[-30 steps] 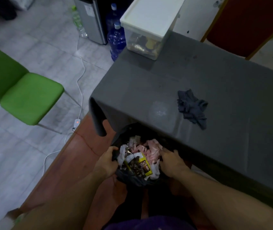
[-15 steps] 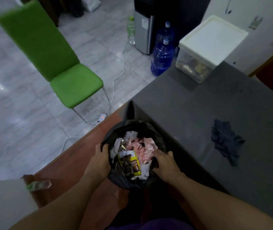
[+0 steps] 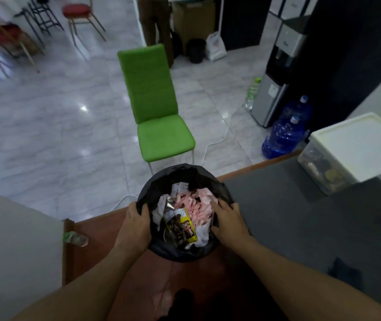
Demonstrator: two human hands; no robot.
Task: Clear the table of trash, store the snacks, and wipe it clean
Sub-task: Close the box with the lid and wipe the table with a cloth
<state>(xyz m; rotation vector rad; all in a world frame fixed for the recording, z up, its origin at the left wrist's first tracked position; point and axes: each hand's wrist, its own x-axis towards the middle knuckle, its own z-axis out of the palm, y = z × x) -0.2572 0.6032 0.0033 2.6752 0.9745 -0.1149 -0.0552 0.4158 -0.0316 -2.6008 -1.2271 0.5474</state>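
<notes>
Head view: much of the scene was dim or cut short. A dark rag (image 3: 344,272) on the grey-clothed table (image 3: 300,228) was only a smeared patch, its folds impossible to read, and the table ran out of the right edge. A storage box (image 3: 356,144) with a white lid stood at the table's far end; what lay behind its clear wall was too murky to name. Both forearms were cut by the lower edge, and a dark shape between them could not be identified. The sides and base of the bin (image 3: 185,174) were hidden beneath its own rim and black liner, so only the mouth showed. The bin sat between the two hands, just beside the table's near left corner, above a reddish-brown surface, with a green chair (image 3: 157,117) beyond it. The left hand (image 3: 136,218) gripped the left rim, fingers curled over it; the right hand (image 3: 229,218) gripped the right rim, fingertips lying inside on the liner. The hands were apart, the trash between them. The round mouth faced straight up at the camera, so no long axis could be told. Inside, a yellow wrapper (image 3: 181,228) lay with its long side running roughly toward the person, beside crumpled pink paper (image 3: 196,205).
</notes>
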